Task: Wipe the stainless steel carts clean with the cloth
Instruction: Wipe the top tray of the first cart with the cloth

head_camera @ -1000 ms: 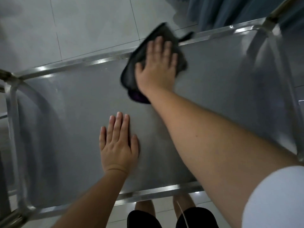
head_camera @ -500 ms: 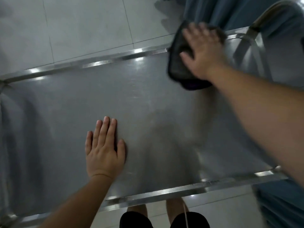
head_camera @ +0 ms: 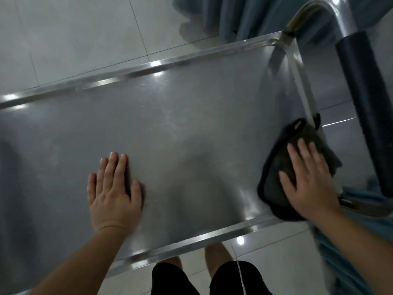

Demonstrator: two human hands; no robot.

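The stainless steel cart's top tray (head_camera: 180,124) fills the middle of the view, its raised rim running from far left to the right end. A dark cloth (head_camera: 276,177) lies at the tray's right end, close to the near right corner. My right hand (head_camera: 308,182) presses flat on the cloth with straight fingers. My left hand (head_camera: 113,192) rests flat on the bare steel, left of centre, fingers together and pointing away from me.
The cart's push handle with a dark grip (head_camera: 365,103) rises at the right end on a bent steel tube (head_camera: 314,11). Blue curtain fabric (head_camera: 255,15) hangs behind and to the right. Pale floor tiles (head_camera: 74,39) surround the cart. My legs stand at the near rim.
My right hand has slid the cloth from the tray's far rim to the right end, then toward me near the front right corner. My left hand stays flat in the same spot.
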